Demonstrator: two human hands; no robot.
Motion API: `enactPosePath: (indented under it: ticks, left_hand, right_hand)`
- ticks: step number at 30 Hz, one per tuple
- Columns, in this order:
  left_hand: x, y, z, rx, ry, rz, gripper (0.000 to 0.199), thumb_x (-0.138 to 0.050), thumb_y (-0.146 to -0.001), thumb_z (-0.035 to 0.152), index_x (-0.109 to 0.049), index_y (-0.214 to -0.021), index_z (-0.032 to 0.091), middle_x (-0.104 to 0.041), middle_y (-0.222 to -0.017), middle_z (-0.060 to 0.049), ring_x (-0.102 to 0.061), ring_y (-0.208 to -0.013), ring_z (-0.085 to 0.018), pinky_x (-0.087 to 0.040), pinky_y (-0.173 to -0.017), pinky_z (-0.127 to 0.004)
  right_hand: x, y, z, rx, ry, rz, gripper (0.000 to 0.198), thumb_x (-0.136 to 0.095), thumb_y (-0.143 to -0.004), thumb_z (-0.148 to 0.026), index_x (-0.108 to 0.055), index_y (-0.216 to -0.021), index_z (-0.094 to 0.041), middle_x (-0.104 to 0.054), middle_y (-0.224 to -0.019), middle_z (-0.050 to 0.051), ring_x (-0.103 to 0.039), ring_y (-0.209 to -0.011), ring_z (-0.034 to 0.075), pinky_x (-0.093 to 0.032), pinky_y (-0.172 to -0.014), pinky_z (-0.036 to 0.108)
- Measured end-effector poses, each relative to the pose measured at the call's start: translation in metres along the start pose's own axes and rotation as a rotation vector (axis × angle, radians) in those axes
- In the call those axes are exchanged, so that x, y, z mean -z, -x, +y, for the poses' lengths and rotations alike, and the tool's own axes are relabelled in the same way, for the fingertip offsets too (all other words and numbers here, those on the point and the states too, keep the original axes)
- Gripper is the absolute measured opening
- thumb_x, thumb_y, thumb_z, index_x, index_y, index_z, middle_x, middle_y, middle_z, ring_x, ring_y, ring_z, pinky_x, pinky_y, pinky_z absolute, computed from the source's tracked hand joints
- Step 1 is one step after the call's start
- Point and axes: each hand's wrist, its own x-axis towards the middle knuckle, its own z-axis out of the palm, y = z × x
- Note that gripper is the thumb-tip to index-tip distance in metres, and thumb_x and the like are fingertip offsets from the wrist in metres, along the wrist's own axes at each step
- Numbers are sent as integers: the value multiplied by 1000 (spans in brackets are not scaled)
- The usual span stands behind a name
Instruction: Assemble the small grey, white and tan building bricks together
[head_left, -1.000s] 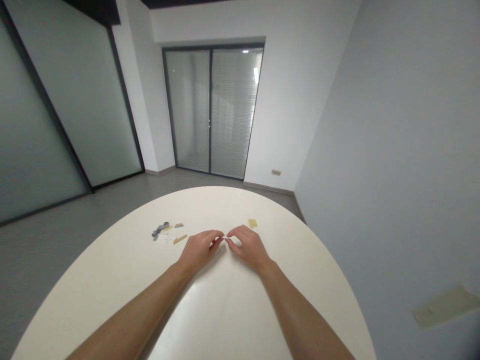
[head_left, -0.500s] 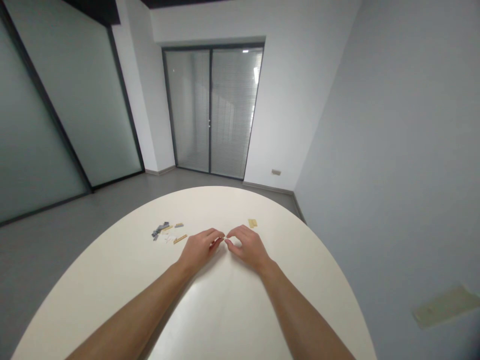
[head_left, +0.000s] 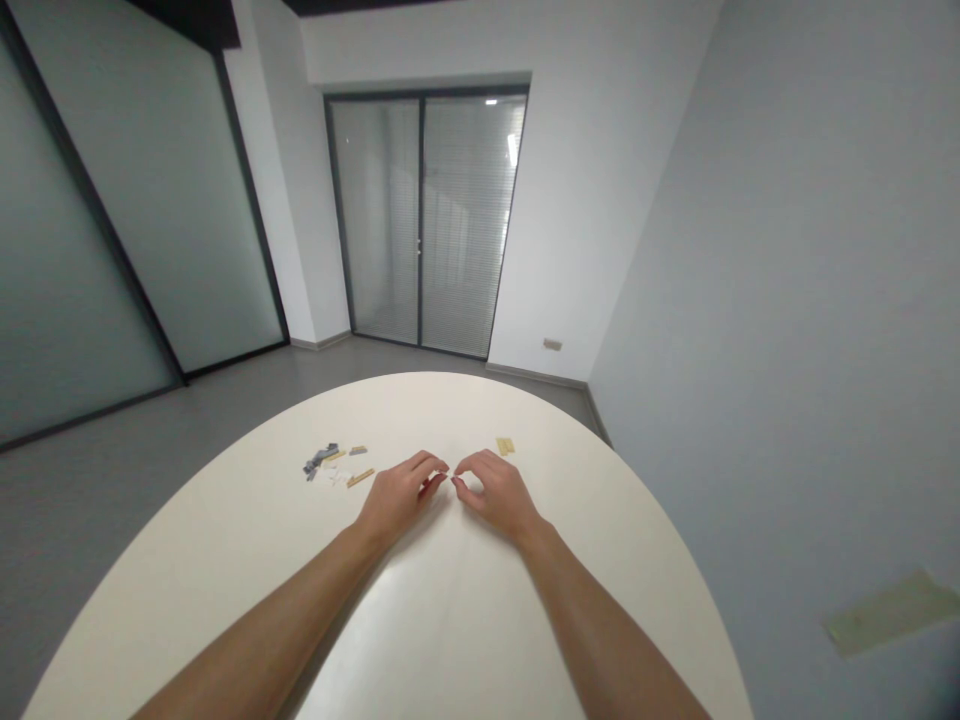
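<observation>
Over the middle of the table, my left hand [head_left: 401, 495] and my right hand [head_left: 500, 495] face each other, their fingertips almost meeting. The left thumb and fingers are pinched together at a tiny light piece, too small to name. The curled right thumb and fingertips come together beside it; what they hold is mostly hidden. Left of my left hand lies a narrow tan strip-like piece [head_left: 361, 478]. Beyond my right hand rest flat yellowish-tan pieces [head_left: 505, 446], side by side.
The round white table [head_left: 450, 620] carries a small pile of grey pieces [head_left: 321, 458] at the left, with white bits [head_left: 335, 476] in front and a grey-and-tan piece [head_left: 358, 450] beside it. A grey wall [head_left: 787, 350] stands at the right, glass doors [head_left: 420, 230] at the back.
My fingertips have shifted very slightly, and the small tan piece seen earlier between them shows less now. Arms and loose pieces stay where they were.
</observation>
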Motion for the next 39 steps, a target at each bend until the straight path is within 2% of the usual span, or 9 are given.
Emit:
enactPosePath:
  ticks: [8, 31, 39]
  left_hand:
    - [1, 0, 1, -23, 14, 24, 17, -52, -94, 18, -65, -102, 24, -71, -102, -1, -68, -85, -14, -50, -69, -22]
    - [1, 0, 0, -23, 24, 43, 18, -51, -95, 22, -67, -102, 24, -71, -101, -2, -67, -74, -11, -50, -66, -21]
    - [2, 0, -1, -42, 34, 44, 18, -53, -95, 20, -68, -103, 24, -71, -101, -2, -68, -83, -13, -51, -69, -21]
  right_hand:
    - [0, 0, 0, -6, -7, 1, 4, -60, -90, -20, -63, -90, -22, -71, -87, 4, -64, -84, 20, -49, -77, 32]
    - [0, 2, 3, -1, 0, 0, 4, -60, -92, -21, -64, -91, -23, -71, -87, 4, -64, -85, 19, -49, -77, 32]
    - [2, 2, 2, -9, 3, -14, 5, -60, -92, -20, -64, -92, -23, -72, -89, 4, -64, -86, 20, -49, -78, 32]
